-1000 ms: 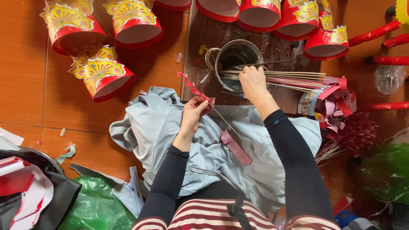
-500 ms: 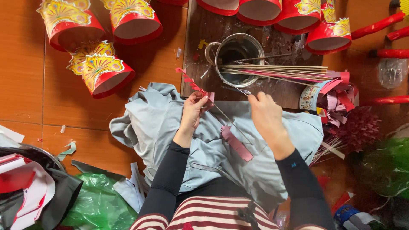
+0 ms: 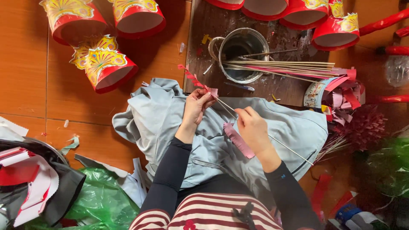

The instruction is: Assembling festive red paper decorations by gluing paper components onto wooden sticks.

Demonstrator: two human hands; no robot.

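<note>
My left hand pinches the upper end of a thin stick where a red fringed paper strip juts up to the left. My right hand grips the same stick lower down, above a pink fringed strip that hangs by my wrist. Both hands work over a grey cloth spread across my lap. The stick's far end points down to the right, past my right forearm.
A metal pot with several sticks laid across it stands on a dark board. Red and gold paper crowns lie on the orange floor. Paper scraps pile at the right, a green bag at lower left.
My right hand came back from the metal pot down to the stick over my lap and now grips it. My left hand stayed on the stick's upper end.
</note>
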